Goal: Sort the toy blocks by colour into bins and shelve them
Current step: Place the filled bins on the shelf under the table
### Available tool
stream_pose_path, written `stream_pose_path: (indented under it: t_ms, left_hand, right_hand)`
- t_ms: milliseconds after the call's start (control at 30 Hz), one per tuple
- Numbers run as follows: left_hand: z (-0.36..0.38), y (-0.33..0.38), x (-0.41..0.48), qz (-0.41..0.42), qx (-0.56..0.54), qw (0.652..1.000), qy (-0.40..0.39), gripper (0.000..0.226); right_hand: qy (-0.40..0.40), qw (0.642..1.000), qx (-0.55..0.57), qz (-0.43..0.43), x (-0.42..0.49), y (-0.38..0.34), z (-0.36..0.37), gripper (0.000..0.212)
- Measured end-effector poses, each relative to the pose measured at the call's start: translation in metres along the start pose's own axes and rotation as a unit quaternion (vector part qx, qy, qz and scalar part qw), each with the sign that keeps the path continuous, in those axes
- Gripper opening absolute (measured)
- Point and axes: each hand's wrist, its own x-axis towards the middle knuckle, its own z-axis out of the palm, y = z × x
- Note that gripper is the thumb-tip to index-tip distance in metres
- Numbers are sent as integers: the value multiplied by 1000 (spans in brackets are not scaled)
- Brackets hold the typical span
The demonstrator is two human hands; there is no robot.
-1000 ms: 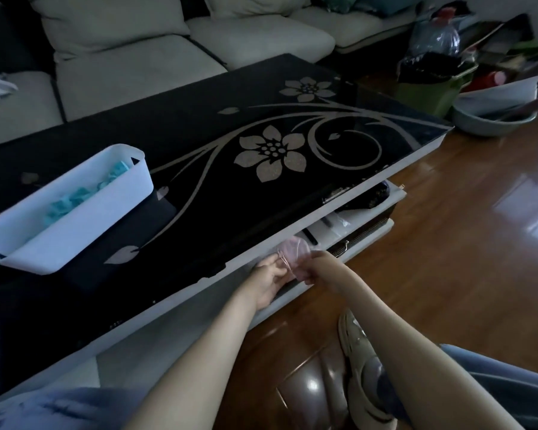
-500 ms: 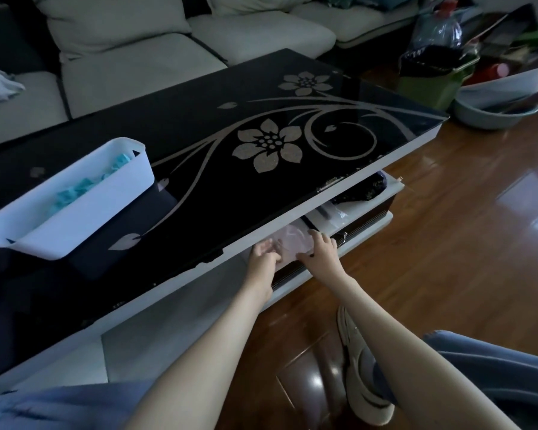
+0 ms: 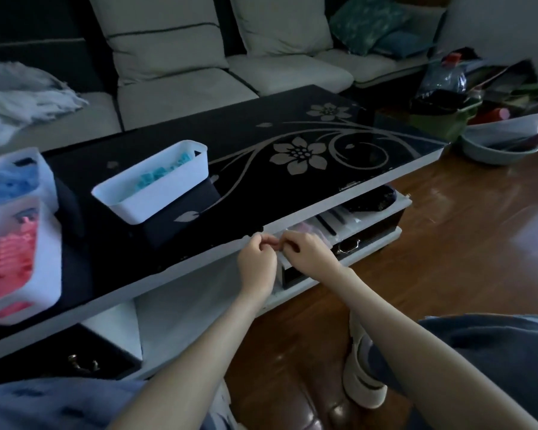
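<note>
On the black floral table (image 3: 292,187) stand three white bins: one with teal blocks (image 3: 180,184), one with blue blocks (image 3: 45,172) at the far left, and one with pink blocks (image 3: 47,259) in front of it. A clear bag (image 3: 308,229) with something pink inside lies on the shelf under the tabletop. My left hand (image 3: 257,259) and my right hand (image 3: 308,254) sit close together at the shelf's front, fingers curled, each pinching the bag's near edge. What lies deeper on the shelf is hidden by the tabletop.
A pale sofa (image 3: 199,72) runs behind the table, with crumpled cloth (image 3: 19,97) at its left. Basins, a bottle and clutter (image 3: 494,125) crowd the far right floor. A dark drawer with a metal handle (image 3: 348,245) sits under the shelf. My slippered foot (image 3: 364,377) rests on the wooden floor.
The bag went from held in the air to lying on the shelf. My fingers, flat on it half a second ago, are now curled at its edge. Two more bins came into view.
</note>
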Motion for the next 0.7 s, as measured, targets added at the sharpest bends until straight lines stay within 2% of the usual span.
stream_pose_path:
  t_ms: [67,167,200,267,333,367,433,500,567,600,700]
  left_hand:
    - [-19,12,-5,59,8,998,29,26]
    - [-53,31,-5,141,28,983,112,23]
    - [-67,35,-4,157,43,977,135,23]
    - [-97,39,1,158,77,973,151,27]
    - [-132,42,3,140,100,972,158,30]
    - [-146,43,3,132,116,971,163,32]
    - [-170,40,3,105,144,967,180,36]
    - [-193,31,1,26,180,967,181,36]
    - [-208,18,-3,-71,213,965,135,23]
    - [-212,13,-6,-101,215,966,103,16]
    - [-221,0,-17,-128,141,980,54,19]
  right_hand:
    - [10,1000,12,-17,3,-28,-5,16]
    - [47,997,47,-27,15,-73,-15,10]
    - [58,996,57,-28,23,-89,-15,12]
    - [41,996,79,-15,39,-117,-10,31]
    - [-27,994,106,-13,55,-145,2,53]
    - [-61,992,109,-11,62,-154,10,58]
    - [-105,992,55,-32,83,-169,26,51]
    - [-98,994,25,-37,102,-188,40,42]
    - [-96,993,69,-19,116,-201,56,46]
    - [-99,993,54,-34,123,-204,65,46]
    - [-140,990,3,-31,137,-203,86,43]
